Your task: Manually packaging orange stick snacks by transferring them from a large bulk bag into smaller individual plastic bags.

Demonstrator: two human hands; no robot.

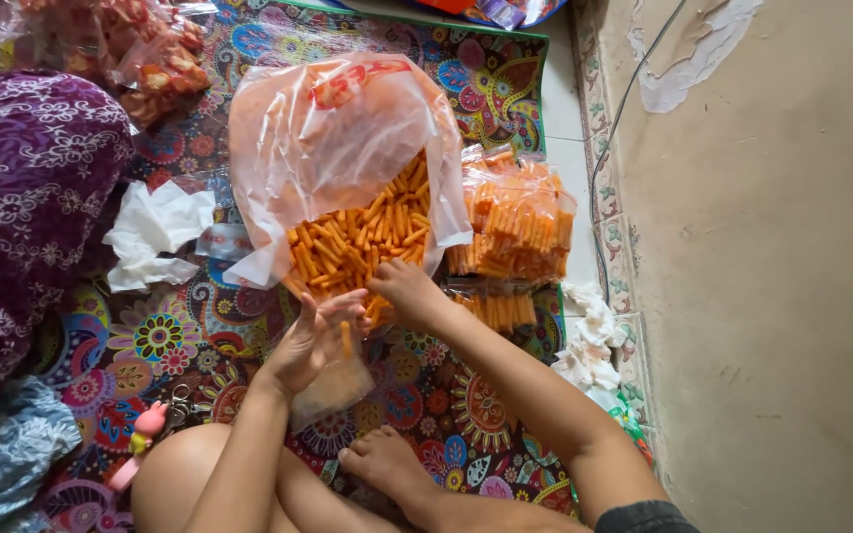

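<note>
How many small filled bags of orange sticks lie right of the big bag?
2: one filled bag against the big bag, a flatter one just below it, near the right hand. More may be hidden underneath.

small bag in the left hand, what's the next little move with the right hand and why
Probably the right hand should draw a pinch of orange snack sticks back from the big plastic bag and drop them into the small clear bag. The left hand holds that bag's mouth open just beside the pile, it looks only partly filled, and the right fingers already rest on the sticks.
</note>
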